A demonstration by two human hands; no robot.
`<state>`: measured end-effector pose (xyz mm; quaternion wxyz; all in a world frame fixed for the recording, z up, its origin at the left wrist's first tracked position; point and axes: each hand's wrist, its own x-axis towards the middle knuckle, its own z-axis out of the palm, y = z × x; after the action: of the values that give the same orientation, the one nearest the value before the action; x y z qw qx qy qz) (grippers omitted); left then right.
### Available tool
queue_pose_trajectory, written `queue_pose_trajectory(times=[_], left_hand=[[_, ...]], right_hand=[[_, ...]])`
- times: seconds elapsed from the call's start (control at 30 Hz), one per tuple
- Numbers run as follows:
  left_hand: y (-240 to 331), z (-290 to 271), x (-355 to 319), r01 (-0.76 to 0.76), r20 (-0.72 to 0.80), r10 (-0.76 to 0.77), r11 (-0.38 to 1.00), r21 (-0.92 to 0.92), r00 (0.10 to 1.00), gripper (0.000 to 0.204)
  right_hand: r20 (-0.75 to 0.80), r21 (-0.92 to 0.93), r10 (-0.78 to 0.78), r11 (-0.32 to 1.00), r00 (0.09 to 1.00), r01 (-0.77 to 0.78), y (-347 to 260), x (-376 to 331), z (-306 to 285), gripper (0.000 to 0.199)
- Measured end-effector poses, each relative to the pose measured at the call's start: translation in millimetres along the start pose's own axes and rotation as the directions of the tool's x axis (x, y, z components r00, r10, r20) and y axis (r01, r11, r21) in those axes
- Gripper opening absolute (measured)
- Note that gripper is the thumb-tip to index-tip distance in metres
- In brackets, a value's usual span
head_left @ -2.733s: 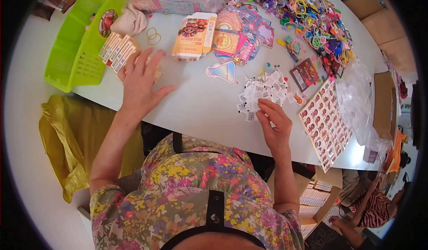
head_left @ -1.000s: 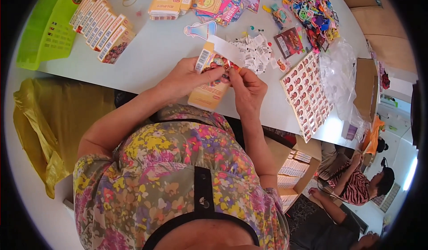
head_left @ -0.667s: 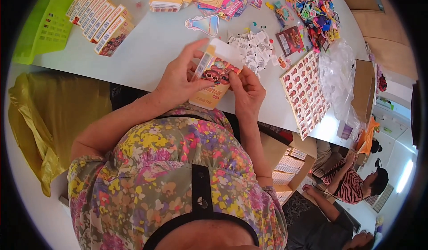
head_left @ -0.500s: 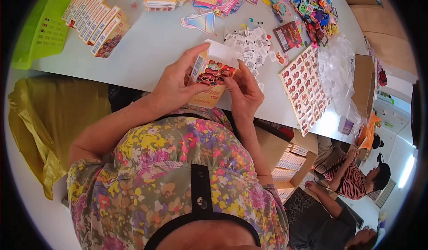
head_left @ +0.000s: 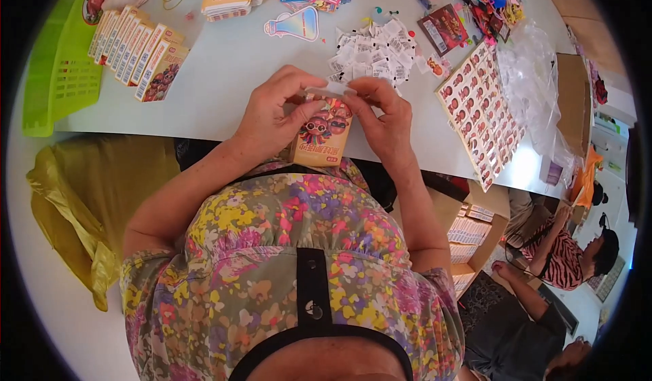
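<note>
Just above the near desk [head_left: 224, 89] edge, a small printed carton [head_left: 322, 135] pinched between left hand [head_left: 275, 116] and right hand [head_left: 382, 113], fingers closed around its top flap. Thin card, likely light, stiff yet crushable; best gripped by side edges. Behind it: loose white paper tags [head_left: 372, 49], glossy sticker sheet [head_left: 481, 111], matching cartons in a row [head_left: 139, 49].

A pale tabletop [head_left: 224, 75] carries a row of small cartons [head_left: 136, 51] at the left, just beside a green basket [head_left: 61, 75]. Near the middle lie a bottle-shaped card [head_left: 293, 24] and a heap of white paper tags [head_left: 372, 49]. A sheet of stickers [head_left: 482, 113] lies at the right, beside clear plastic bags [head_left: 536, 82].
</note>
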<state>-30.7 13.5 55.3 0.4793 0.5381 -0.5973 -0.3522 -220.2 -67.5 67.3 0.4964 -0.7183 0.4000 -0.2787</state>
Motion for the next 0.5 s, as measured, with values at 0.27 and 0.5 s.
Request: queue_pose_trajectory(times=[0.27, 0.5], left_hand=[[6.8, -9.3, 17.1, 0.364, 0.133, -0.341, 0.83, -0.422, 0.931, 0.014], [20.6, -16.0, 22.2, 0.485, 0.188, -0.458, 0.715, -0.503, 0.869, 0.015]], right_hand=[[0.342, 0.223, 0.138, 0.949, 0.93, -0.223, 3.8, 13.9, -32.6, 0.015], [0.481, 0.294, 0.28, 0.841, 0.831, -0.454, -12.6, 24.8, -37.5, 0.018]])
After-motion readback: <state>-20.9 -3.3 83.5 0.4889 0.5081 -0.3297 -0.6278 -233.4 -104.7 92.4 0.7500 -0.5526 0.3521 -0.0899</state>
